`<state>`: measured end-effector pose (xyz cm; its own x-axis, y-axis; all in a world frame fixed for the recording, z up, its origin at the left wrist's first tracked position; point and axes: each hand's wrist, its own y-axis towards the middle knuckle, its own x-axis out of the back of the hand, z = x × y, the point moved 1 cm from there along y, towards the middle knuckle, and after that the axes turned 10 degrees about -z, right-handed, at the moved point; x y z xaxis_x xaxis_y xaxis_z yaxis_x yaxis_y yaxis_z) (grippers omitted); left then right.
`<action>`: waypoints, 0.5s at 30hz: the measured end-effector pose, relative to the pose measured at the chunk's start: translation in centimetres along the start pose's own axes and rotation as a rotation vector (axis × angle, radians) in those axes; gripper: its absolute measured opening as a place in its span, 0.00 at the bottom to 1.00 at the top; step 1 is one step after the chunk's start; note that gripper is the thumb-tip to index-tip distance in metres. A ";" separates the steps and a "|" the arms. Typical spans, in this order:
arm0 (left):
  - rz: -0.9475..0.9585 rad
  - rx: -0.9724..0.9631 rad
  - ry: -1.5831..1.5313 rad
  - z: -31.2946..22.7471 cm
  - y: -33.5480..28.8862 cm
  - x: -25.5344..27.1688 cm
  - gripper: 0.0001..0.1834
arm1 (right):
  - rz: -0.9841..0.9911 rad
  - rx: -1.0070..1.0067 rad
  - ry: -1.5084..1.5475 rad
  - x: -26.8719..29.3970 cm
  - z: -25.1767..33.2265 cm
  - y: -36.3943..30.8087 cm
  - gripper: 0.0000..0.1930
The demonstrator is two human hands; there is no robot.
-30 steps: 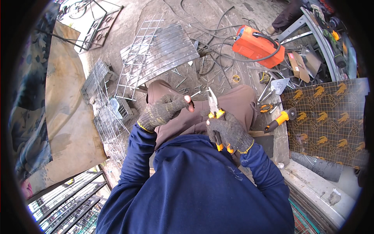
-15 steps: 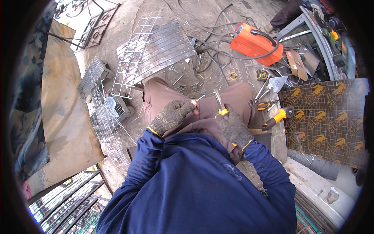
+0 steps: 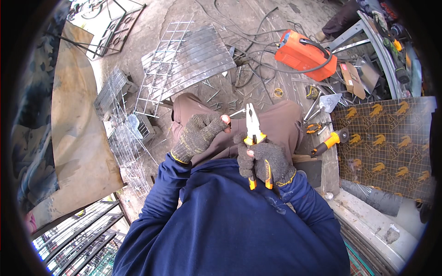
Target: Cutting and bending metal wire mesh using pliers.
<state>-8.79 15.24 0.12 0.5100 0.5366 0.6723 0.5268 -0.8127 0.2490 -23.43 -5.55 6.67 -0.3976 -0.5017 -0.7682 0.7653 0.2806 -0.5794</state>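
My left hand (image 3: 198,136), in a dark knitted glove with bare fingertips showing, pinches a short thin metal rod (image 3: 238,112) between thumb and finger. The rod points right, close to the jaws of the pliers (image 3: 252,122); whether they touch I cannot tell. These pliers have bright metal jaws and yellow-and-black handles, and their jaws face away from me. My gloved right hand (image 3: 268,161) wraps round the handles, whose ends stick out below the fingers. Both hands are above my lap.
Beyond my knees stands a slatted metal table (image 3: 207,55) with a welded rod grid (image 3: 159,69) leaning across it. An orange welding machine (image 3: 304,55) with black cables stands far right. An angle grinder (image 3: 329,141), orange-handled pliers (image 3: 317,127) and a tape measure (image 3: 311,92) lie right; thin rods (image 3: 126,138) are piled left.
My right hand has moved left and turned, bringing the pliers flat into sight and nearer the rod. The left hand keeps its pinch on the rod, nearly in place.
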 end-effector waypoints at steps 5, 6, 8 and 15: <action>0.166 0.475 -0.407 -3.3 3.5 2.4 0.23 | 0.207 -0.117 0.272 0.1 -0.6 0.7 0.22; 0.164 0.474 -0.404 -2.9 3.3 1.9 0.23 | 0.227 -0.131 0.299 0.2 -0.5 0.9 0.22; -0.132 0.145 -0.203 -1.8 2.4 0.5 0.19 | 0.147 -0.082 0.132 1.1 -0.1 1.1 0.21; 0.100 0.771 -0.512 -3.7 2.8 1.3 0.16 | -0.511 0.782 -1.395 7.7 2.4 1.3 0.20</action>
<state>-9.23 12.80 4.27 0.7185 0.6561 0.2307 0.6769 -0.5837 -0.4484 -24.26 -11.02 0.65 -0.2734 -0.8192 0.5041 0.9293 -0.3603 -0.0814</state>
